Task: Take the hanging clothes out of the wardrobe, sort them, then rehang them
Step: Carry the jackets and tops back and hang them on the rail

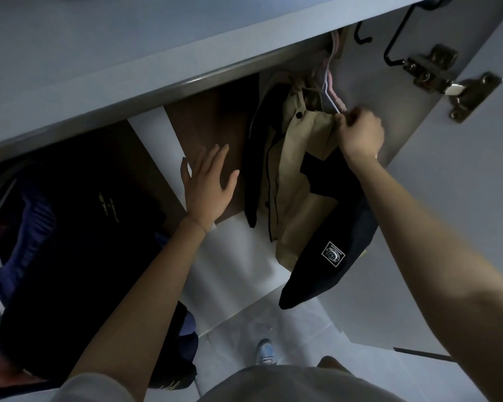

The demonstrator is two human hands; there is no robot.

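A beige jacket (291,169) hangs inside the wardrobe on a pale pink hanger (330,88). My right hand (360,134) is closed on the jacket's shoulder at the end of that hanger. A black garment with a white square patch (328,256) dangles below my right wrist, in front of the jacket. Another dark garment (259,146) hangs just left of the beige one. My left hand (209,187) is spread flat, fingers apart, over the brown back panel (209,120) of the wardrobe and holds nothing.
The open wardrobe door (436,198) with a metal hinge (447,82) stands at my right. A white divider panel (157,134) splits the wardrobe. Dark and blue clothes (70,227) fill the left compartment. My shoe (266,351) shows on the pale tiled floor.
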